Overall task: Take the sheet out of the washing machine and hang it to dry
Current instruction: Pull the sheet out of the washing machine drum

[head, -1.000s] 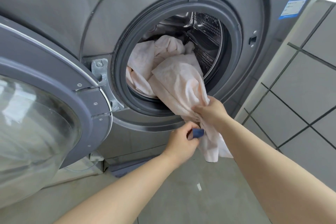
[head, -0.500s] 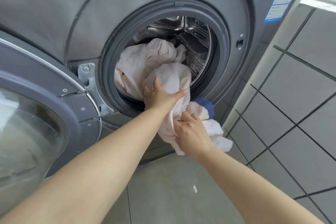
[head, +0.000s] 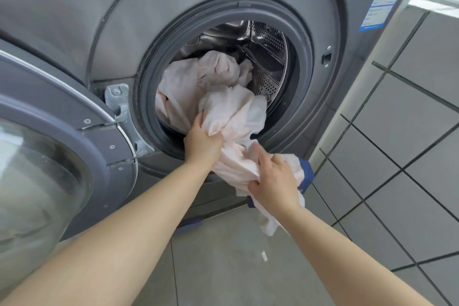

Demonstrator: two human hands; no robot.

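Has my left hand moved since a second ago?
Yes. The left hand went up from below the door opening to its lower rim, now gripping the sheet there.

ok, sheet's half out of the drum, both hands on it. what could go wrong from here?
1. The sheet's loose end hangs below the right hand, close to the floor; more slack could drag on the tiles and get dirty.
2. Most of the fabric is still bunched inside the drum; a hard pull by the left hand might snag it on the door seal.
3. The open door stands close beside the left arm, so a wide pull may knock it.
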